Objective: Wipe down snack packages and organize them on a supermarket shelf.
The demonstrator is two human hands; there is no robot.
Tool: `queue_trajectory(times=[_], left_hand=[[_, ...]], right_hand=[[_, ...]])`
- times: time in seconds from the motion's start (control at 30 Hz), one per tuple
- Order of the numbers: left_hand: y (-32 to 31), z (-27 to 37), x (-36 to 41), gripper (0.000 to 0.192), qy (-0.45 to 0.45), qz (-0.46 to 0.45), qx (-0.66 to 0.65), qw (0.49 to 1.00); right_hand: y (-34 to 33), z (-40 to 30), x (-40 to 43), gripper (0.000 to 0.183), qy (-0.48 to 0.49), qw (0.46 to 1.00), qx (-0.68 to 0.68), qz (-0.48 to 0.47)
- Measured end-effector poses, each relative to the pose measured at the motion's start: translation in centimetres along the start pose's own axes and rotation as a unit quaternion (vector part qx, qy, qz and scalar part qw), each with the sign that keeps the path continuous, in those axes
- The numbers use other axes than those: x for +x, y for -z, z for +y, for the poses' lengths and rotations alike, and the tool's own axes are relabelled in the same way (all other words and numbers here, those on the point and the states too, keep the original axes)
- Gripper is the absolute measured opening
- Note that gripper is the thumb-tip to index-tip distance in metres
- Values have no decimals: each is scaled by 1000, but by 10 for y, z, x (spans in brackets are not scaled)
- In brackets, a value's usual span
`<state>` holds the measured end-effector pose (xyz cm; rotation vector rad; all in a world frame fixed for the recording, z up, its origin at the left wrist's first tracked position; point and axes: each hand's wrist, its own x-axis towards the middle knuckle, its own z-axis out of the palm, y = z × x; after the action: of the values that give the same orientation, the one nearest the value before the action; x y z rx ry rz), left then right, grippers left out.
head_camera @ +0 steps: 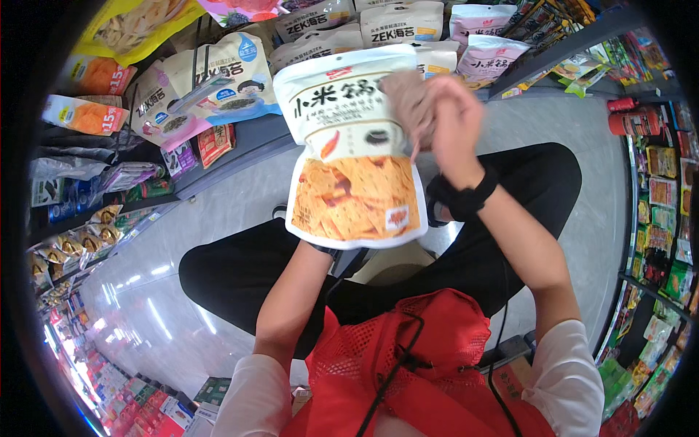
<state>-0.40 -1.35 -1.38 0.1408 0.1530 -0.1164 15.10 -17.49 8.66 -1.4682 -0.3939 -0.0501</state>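
A white stand-up pouch of square crackers [355, 191] is held up in front of me, its printed front facing me. My left forearm [295, 289] runs up behind the pouch's lower edge. The left hand itself is hidden there and bears the pouch from behind. My right hand [458, 128], blurred, grips a brownish-pink cloth [410, 101]. This cloth lies over the upper right part of the pouch front and covers some of its printing. A black band [464, 196] circles my right wrist.
Ahead, a dark shelf [256, 139] carries seaweed snack pouches [235, 76] and white-pink pouches [491, 57]. Metal hanging prongs [202, 93] jut toward me at left. Another packed shelf [661, 202] stands at right. Boxes [164, 407] line the lower left. My bent knees flank the grey floor [235, 191].
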Motion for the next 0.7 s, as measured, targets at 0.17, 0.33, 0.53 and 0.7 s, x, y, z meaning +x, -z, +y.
queue_trajectory(times=[0.17,0.33,0.53,0.7], left_hand=[[5,21,5,57,-21,-4,-14,1000],[7,26,14,59,-31,22,-56,998],[6,41,19,63,-56,51,34,997],[-70,21,24,68,47,12,-54,997]], right_hand=[[-12,-9,-42,16,-39,978,36,-199],[0,-22,-34,27,-113,918,113,-364],[33,-43,4,37,-181,837,-85,-510],[26,-39,17,36,-183,938,-89,-281]])
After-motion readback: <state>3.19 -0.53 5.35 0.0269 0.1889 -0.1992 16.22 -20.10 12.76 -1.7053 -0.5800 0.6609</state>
